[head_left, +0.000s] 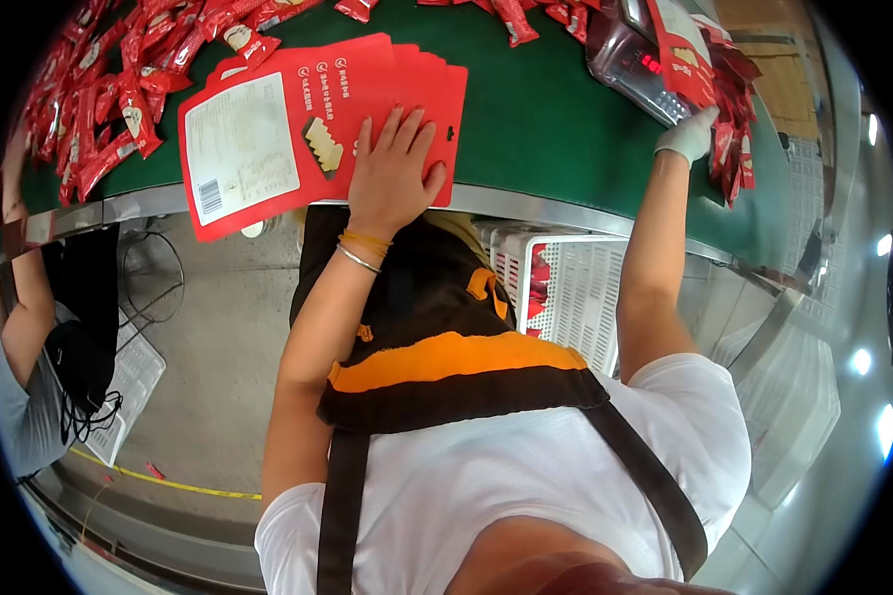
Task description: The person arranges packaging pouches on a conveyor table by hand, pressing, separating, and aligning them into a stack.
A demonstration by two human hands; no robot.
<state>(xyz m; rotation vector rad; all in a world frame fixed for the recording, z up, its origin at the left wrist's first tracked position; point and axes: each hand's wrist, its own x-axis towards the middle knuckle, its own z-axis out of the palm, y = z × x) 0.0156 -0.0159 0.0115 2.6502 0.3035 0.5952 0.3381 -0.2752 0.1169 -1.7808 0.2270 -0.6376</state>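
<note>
Red flat bags [313, 119], stacked & slightly fanned, lie on the green work surface [536, 139] at its near edge, head cam (only view). Bare L hand [392, 183] rests palm-down on the R part of the stack, fingers spread a bit, nothing clenched; looks like steadying, not lifting. Printed side w/ white label panel & barcode faces up.

Same view, R side: gloved R hand [690, 137] is out at arm's length, right by the low end of a red bag [683, 59] that sits over a unit w/ red lit digits, prob. a scale [620, 64]. Fingertips mostly hidden, so can't tell if R is grasping the bag or just touching it. Small red packets [732, 139] bunch up just beside. Big pile of loose packets [119, 109] at upper L, near the stack.

Step in hand, my read: handling/weighing a bag at the unit, w/ the flat stack kept ready under L. Next move prob. calls for a secure R hold on that bag, kept upright if open, & L pressure light enough to free one top bag.
</note>
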